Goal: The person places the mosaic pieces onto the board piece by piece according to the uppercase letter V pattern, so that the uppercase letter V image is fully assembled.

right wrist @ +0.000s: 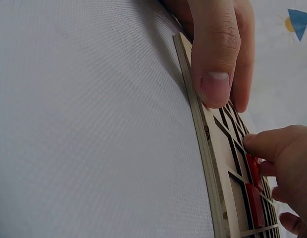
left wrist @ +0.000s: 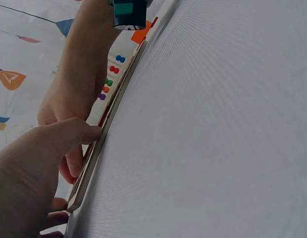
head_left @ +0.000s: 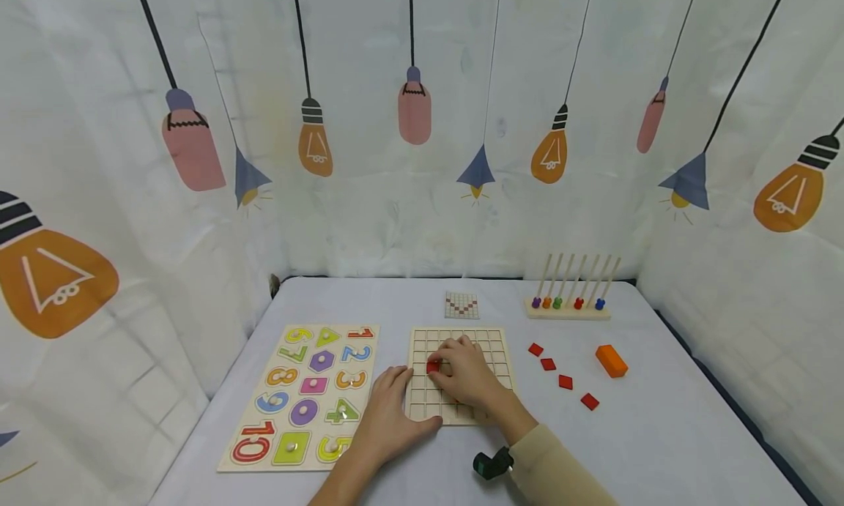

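A wooden grid board [head_left: 417, 411] lies flat on the table. My left hand [head_left: 395, 414] rests at its left side, fingers extended along the edge; the thumb [left wrist: 91, 134] lies on the near edge. Over the board, my right hand [head_left: 467, 374] pinches a small red square tile [head_left: 432, 367] between thumb and fingers, down at the grid. In the right wrist view the pinched tile [right wrist: 253, 171] is at the fingertips, and a second red tile [right wrist: 255, 204] sits in a nearby cell. The right hand hides much of the board in the head view.
Several loose red tiles [head_left: 565, 382] and an orange block [head_left: 612, 361] lie to the right. A small pattern card [head_left: 461, 305] is behind the board, a peg stand with beads [head_left: 568, 313] back right. At the left lies a number-and-shape puzzle board [head_left: 231, 458].
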Tool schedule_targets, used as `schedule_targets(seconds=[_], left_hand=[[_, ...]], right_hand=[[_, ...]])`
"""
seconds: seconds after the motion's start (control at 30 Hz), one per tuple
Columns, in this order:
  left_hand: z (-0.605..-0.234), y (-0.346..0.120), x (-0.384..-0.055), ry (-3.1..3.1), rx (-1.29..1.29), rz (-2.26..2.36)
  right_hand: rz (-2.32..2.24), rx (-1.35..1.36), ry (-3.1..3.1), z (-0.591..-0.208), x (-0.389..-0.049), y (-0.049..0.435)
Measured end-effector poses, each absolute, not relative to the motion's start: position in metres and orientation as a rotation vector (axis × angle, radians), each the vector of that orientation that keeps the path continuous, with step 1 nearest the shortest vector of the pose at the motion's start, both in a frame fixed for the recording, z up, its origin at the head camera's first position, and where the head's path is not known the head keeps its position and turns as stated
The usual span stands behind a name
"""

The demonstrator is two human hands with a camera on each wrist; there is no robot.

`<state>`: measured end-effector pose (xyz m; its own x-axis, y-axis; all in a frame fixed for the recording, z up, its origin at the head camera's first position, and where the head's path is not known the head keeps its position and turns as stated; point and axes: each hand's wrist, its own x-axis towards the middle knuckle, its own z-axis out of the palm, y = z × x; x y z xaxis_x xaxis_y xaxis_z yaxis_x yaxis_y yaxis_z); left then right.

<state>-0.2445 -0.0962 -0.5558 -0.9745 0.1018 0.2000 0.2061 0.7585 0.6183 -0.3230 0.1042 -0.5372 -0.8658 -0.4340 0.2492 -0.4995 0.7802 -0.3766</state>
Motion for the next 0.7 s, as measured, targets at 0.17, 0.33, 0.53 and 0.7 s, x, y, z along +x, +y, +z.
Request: schedule_targets(seconds=[0.17,0.33,0.53,0.7], left_hand=[[-0.556,-0.096,-0.245,-2.803,-0.245,-1.014],[-0.556,-0.096,-0.245,-2.810,-0.241,-1.014],[-0.557,-0.096,-0.245,-2.807,-0.241,-1.018],[-0.558,-0.096,-0.245,-2.800,-0.239,-1.027]], right_hand=[[0.670,0.734,-2.827,-0.537,-0.322,0.104],[0.700,0.706,-2.833,-0.533,-0.321,0.105],[0.737,0.684,-2.840,-0.527,-0.319,0.113],[0.787,0.610,-2.848,-0.525,-0.316,0.126]])
